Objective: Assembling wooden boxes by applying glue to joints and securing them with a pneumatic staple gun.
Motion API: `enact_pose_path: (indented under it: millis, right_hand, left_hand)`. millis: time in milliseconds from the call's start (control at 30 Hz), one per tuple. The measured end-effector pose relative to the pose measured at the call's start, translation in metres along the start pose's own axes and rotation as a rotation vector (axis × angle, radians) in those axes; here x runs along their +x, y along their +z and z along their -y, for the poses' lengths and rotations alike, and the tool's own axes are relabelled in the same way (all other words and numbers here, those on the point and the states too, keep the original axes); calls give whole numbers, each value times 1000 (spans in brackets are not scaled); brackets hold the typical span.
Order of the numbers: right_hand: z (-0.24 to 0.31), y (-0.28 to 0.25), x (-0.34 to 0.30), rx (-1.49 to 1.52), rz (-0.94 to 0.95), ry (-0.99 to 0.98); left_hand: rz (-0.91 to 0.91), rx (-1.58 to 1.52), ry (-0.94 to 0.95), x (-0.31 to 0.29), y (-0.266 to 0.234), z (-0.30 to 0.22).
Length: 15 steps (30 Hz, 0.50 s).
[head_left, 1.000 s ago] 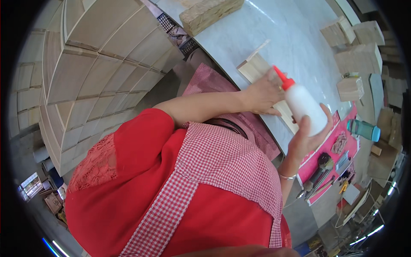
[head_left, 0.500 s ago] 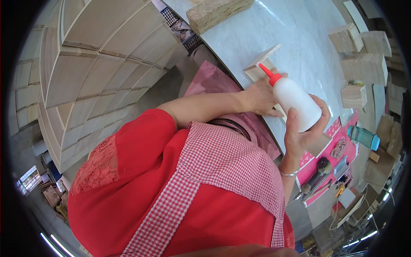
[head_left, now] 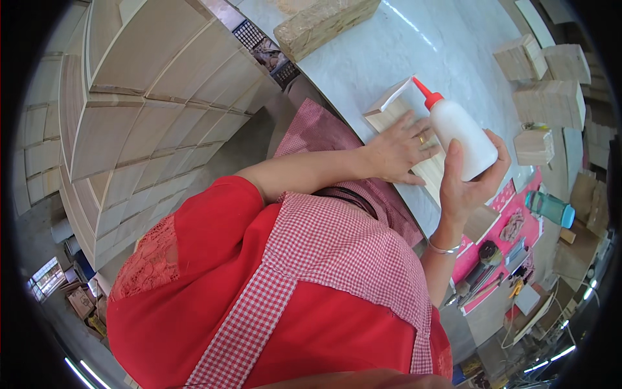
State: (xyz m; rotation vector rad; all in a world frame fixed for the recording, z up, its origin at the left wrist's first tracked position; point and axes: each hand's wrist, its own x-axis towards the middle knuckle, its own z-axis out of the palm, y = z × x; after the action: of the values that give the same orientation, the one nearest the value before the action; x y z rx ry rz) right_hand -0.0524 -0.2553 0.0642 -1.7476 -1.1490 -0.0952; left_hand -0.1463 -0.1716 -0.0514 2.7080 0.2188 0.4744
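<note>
My right hand wraps round a white squeeze bottle with a red nozzle, held tilted. The nozzle tip touches, or nearly touches, the upper corner of a small upright wooden end piece. White glue shows along that piece's top edge. A pale wooden board runs from the end piece toward me, partly under my left hand. The fingers of that hand are spread and lie flat on the board, with a ring on one finger. Whether board and end piece are joined is hard to make out.
The work rests on a white marbled table. A thick wooden block lies at its far left, and stacked wood pieces stand at the right. Wooden boxes are piled on the left. A teal bottle and tools lie on pink cloth.
The glue bottle in my right hand has moved right and slightly up, its tip going along the end piece to its far corner. My left hand now lies flatter, fingers spread on the board.
</note>
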Motion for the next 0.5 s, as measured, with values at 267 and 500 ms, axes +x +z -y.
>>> enact_pose_path:
  millis: [267,500]
  right_hand:
    - [-6,-30,1,99,-269,264]
    - [-23,-146,-39,132,-519,309]
  left_hand:
    - [19,17,40,5,5,1]
    - [123,177,142,18,-18,73]
